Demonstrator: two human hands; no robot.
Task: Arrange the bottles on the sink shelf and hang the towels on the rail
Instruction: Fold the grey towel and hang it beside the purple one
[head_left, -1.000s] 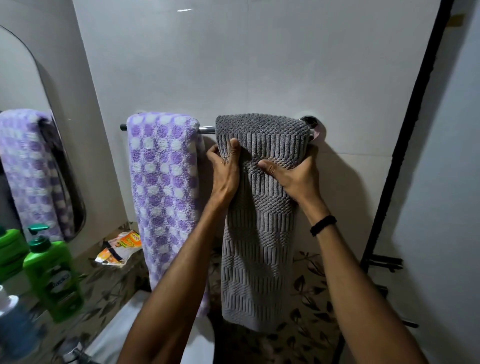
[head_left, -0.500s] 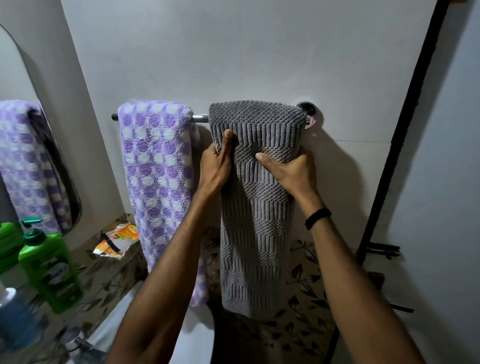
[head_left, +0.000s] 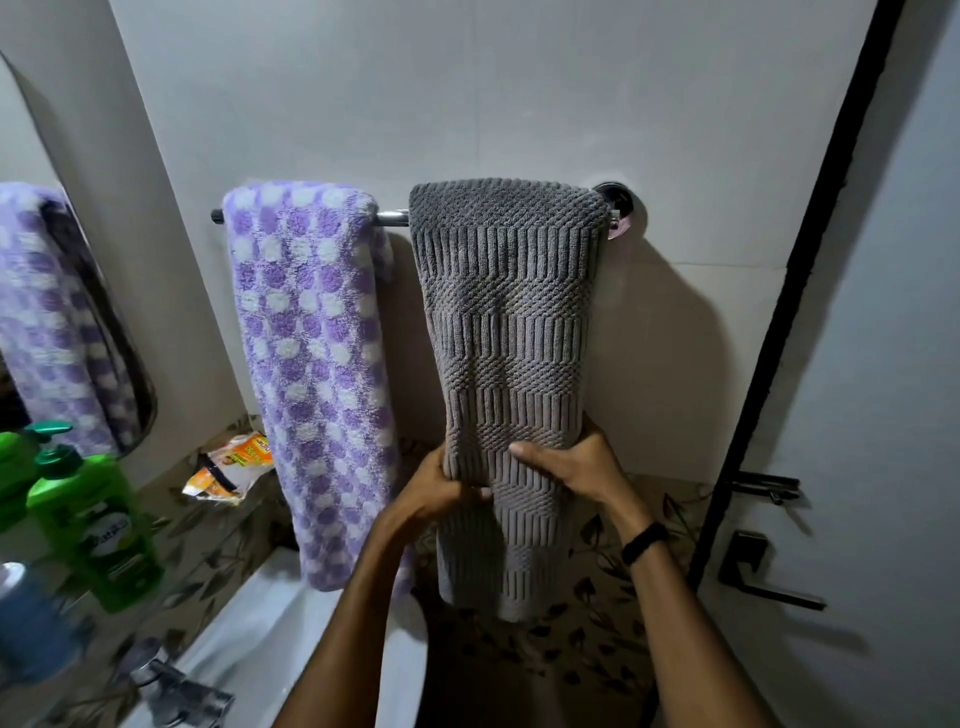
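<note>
A grey ribbed towel (head_left: 506, 322) hangs over the right half of the chrome rail (head_left: 392, 217) on the white wall. My left hand (head_left: 439, 491) grips its lower left edge and my right hand (head_left: 571, 462) grips its lower right edge, both well below the rail. A purple-and-white checked towel (head_left: 306, 338) hangs over the rail's left half. On the shelf at the left stand a green pump bottle (head_left: 98, 525) and a blurred blue bottle (head_left: 31, 623).
A mirror (head_left: 47, 312) at the left reflects the purple towel. An orange-and-white sachet (head_left: 234, 465) lies on the patterned shelf. The white sink (head_left: 260, 623) and a chrome tap (head_left: 171, 686) sit below. A black-framed door with handle (head_left: 763, 582) is at the right.
Both hands have slid down the grey towel from just under the rail to its lower part. The view has tilted so the rail sits higher in frame.
</note>
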